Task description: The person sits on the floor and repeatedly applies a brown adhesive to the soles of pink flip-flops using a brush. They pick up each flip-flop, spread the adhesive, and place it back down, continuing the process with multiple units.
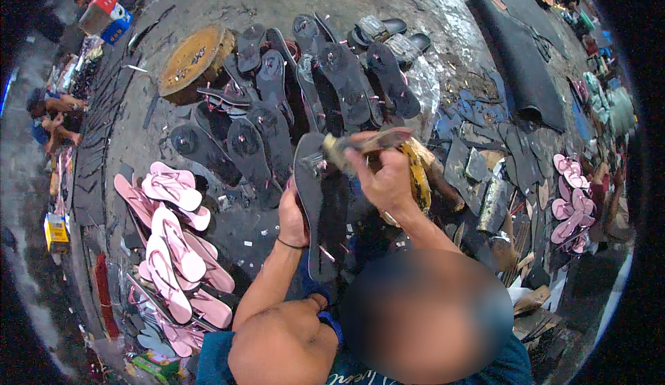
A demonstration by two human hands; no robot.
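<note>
My left hand [292, 220] is closed on the edge of a black sandal sole [317, 208], held up lengthwise in front of me. Near the sole's far end are pale streaks, and pinkish strap ends poke out of it. In my right hand [388, 183] is a brush [338, 151] with a wooden-looking handle, blurred by motion. Its yellowish head is at the sole's far end; whether it touches cannot be made out. Just beyond lie many black soles [270, 84] in overlapping rows, pink strap bits showing on several. A yellow, dark-stained container [418, 174] stands beside my right hand.
Pink flip-flops [170, 246] are heaped at the left, with more pink flip-flops [573, 201] far right. A round wooden block [197, 59] stands behind the soles. A rolled black sheet [519, 59] and scraps [478, 163] lie right. Another person [55, 115] sits far left.
</note>
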